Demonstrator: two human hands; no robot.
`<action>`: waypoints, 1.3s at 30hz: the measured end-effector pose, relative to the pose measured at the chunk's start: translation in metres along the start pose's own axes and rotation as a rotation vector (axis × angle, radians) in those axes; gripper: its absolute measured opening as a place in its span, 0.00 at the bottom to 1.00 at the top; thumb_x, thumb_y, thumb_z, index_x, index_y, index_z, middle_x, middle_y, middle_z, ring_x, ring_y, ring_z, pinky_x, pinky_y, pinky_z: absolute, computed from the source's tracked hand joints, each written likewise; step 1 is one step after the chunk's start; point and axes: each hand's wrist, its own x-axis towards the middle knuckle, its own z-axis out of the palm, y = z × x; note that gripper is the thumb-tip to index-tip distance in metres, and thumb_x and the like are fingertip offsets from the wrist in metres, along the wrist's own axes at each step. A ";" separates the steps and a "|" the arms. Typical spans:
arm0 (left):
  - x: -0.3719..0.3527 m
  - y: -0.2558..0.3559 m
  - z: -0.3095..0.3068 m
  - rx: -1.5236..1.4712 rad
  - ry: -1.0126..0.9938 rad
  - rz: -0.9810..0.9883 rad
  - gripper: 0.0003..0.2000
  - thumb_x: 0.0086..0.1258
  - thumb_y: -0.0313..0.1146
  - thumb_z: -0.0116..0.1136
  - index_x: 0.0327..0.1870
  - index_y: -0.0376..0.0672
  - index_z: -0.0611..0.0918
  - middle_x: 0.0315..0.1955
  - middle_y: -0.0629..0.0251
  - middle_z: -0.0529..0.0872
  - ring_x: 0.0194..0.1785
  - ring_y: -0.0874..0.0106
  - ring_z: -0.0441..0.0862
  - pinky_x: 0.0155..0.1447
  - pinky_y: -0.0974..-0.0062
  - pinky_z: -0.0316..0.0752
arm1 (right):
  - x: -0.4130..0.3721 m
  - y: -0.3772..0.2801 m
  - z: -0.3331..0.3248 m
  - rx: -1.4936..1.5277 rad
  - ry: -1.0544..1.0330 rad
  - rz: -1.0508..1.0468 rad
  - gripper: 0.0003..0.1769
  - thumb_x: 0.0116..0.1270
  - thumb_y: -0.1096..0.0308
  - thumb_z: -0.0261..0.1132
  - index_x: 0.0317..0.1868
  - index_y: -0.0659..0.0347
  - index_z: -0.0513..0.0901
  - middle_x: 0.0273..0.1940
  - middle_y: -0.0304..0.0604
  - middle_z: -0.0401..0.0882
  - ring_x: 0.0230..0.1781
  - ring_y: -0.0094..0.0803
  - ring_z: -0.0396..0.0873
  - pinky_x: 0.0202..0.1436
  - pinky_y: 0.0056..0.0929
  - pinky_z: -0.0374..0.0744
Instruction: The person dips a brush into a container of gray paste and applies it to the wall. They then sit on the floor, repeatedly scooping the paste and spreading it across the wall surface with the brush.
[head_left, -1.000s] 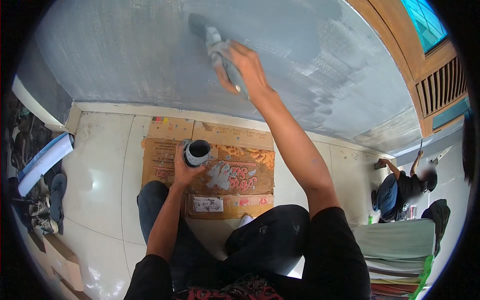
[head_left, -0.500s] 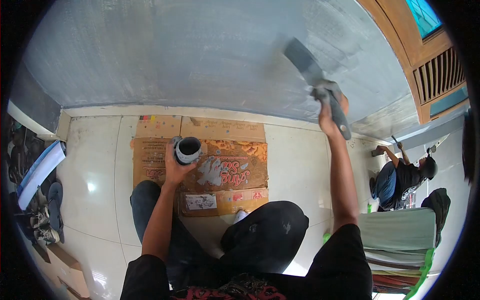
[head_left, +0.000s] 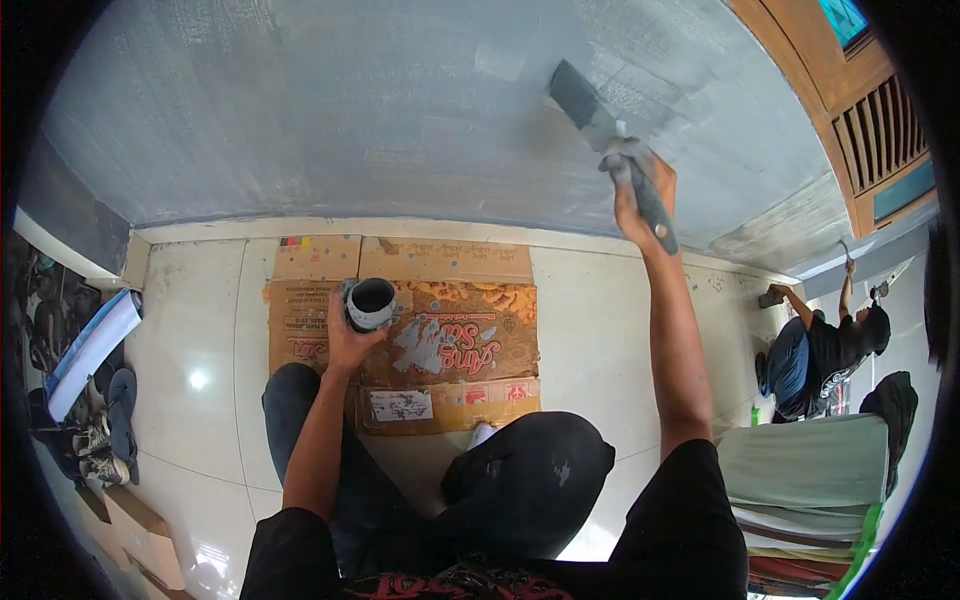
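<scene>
My right hand (head_left: 640,195) grips the handle of a wide paintbrush (head_left: 590,110) whose bristles press against the grey painted wall (head_left: 380,110), up and to the right. My left hand (head_left: 350,335) holds a small paint cup (head_left: 370,303) with dark paint inside, just above a flattened cardboard box (head_left: 440,330) that lies on the white tiled floor against the wall's foot. I am sitting or crouching in dark trousers, knees (head_left: 530,470) toward the cardboard.
Another person (head_left: 825,350) crouches at far right, working on the same wall. A wooden vented frame (head_left: 875,130) is at upper right. Folded cloths (head_left: 800,480) are stacked at right. Shoes and a white roll (head_left: 90,350) lie at left, small boxes (head_left: 140,530) at lower left.
My right hand swept the brush from the wall's middle to the right, then lifted slightly up and left. The cup in my left hand stayed almost still.
</scene>
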 end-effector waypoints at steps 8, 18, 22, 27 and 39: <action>-0.001 -0.002 0.000 -0.020 0.007 0.001 0.38 0.46 0.26 0.78 0.63 0.39 0.74 0.54 0.57 0.78 0.60 0.60 0.79 0.64 0.60 0.75 | 0.017 0.004 0.033 -0.073 0.004 -0.128 0.06 0.68 0.76 0.63 0.43 0.62 0.84 0.35 0.50 0.84 0.32 0.46 0.84 0.40 0.35 0.82; 0.003 -0.001 -0.002 -0.060 0.053 0.008 0.38 0.47 0.28 0.80 0.63 0.39 0.73 0.53 0.56 0.77 0.59 0.59 0.79 0.63 0.59 0.75 | 0.018 -0.048 0.051 0.049 -0.013 -0.166 0.08 0.70 0.69 0.64 0.46 0.62 0.84 0.37 0.47 0.86 0.35 0.37 0.86 0.41 0.35 0.83; 0.003 0.005 -0.005 -0.081 0.026 -0.004 0.37 0.47 0.29 0.80 0.62 0.39 0.73 0.52 0.57 0.77 0.58 0.59 0.79 0.62 0.59 0.75 | 0.071 -0.085 0.150 0.466 -0.047 -0.223 0.15 0.61 0.76 0.64 0.49 0.61 0.84 0.43 0.52 0.86 0.39 0.44 0.86 0.46 0.36 0.85; 0.002 -0.005 -0.009 -0.029 0.053 0.022 0.37 0.48 0.29 0.80 0.62 0.39 0.73 0.52 0.58 0.78 0.57 0.60 0.80 0.61 0.60 0.76 | 0.101 -0.089 0.178 0.192 -0.069 -0.347 0.20 0.56 0.80 0.66 0.51 0.62 0.85 0.43 0.53 0.85 0.38 0.48 0.86 0.43 0.38 0.87; 0.006 0.005 -0.012 -0.048 0.057 0.027 0.40 0.49 0.30 0.80 0.66 0.38 0.70 0.54 0.56 0.77 0.59 0.58 0.79 0.63 0.59 0.75 | -0.039 0.007 -0.020 -0.174 -0.027 0.128 0.08 0.69 0.73 0.61 0.45 0.63 0.84 0.32 0.50 0.84 0.34 0.44 0.86 0.41 0.37 0.83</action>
